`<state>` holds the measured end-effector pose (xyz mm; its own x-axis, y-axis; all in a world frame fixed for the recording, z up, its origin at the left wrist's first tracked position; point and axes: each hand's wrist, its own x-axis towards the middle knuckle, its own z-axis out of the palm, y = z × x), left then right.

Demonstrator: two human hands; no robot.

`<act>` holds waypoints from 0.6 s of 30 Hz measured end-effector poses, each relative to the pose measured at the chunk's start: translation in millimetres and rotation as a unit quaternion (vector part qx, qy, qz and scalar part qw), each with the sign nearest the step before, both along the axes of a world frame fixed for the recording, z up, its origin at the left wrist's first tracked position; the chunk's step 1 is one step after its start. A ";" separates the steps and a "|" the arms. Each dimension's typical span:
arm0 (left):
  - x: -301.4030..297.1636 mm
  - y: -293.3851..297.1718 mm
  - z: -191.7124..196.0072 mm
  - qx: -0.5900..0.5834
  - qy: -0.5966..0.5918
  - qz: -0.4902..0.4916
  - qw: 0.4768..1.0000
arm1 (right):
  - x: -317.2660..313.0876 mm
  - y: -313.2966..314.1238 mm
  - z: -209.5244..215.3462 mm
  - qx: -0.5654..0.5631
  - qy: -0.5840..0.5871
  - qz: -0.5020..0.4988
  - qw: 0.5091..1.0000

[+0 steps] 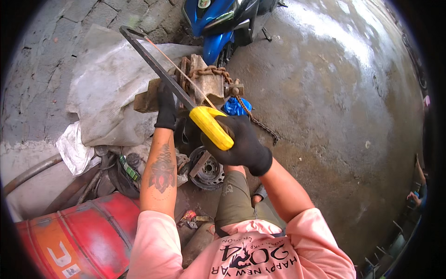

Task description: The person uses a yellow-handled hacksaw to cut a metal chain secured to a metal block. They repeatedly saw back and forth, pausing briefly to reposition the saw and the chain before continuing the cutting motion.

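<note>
My right hand (239, 142), in a black glove, is closed round the yellow handle of a hacksaw (211, 126). The saw's dark frame slants up to the left, and its thin orange blade crosses over a chained, rusty block-like assembly (207, 86). My left hand (166, 106), also gloved in black, lies against a brown block (147, 96) on the left side of that assembly. The saw frame passes over this hand and its fingers are mostly hidden. A rusty chain (211, 71) wraps the assembly and hangs down its right side.
A blue scooter (213, 39) stands just beyond the assembly. Whitish sacking (109, 88) lies to the left, a red drum (88, 232) at the lower left. A wheel rim (209, 173) sits below my hands, and a blue plastic bag (236, 107) beside the chain. Wet concrete floor (325, 116) spreads rightward.
</note>
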<state>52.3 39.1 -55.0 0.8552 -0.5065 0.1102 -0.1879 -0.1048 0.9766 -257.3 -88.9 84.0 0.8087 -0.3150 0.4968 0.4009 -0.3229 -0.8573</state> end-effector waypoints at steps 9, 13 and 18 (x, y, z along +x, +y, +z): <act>-53.9 -12.9 55.0 -0.126 0.114 0.083 0.982 | -85.7 7.6 2.4 -0.116 0.061 -0.035 0.991; -55.1 -26.8 59.8 -0.117 0.144 0.089 0.979 | 2.2 3.2 -6.8 -0.037 -0.001 -0.050 0.998; -44.9 -10.6 53.0 -0.082 0.043 0.094 0.991 | -58.0 10.8 -11.2 -0.123 0.014 -0.081 0.989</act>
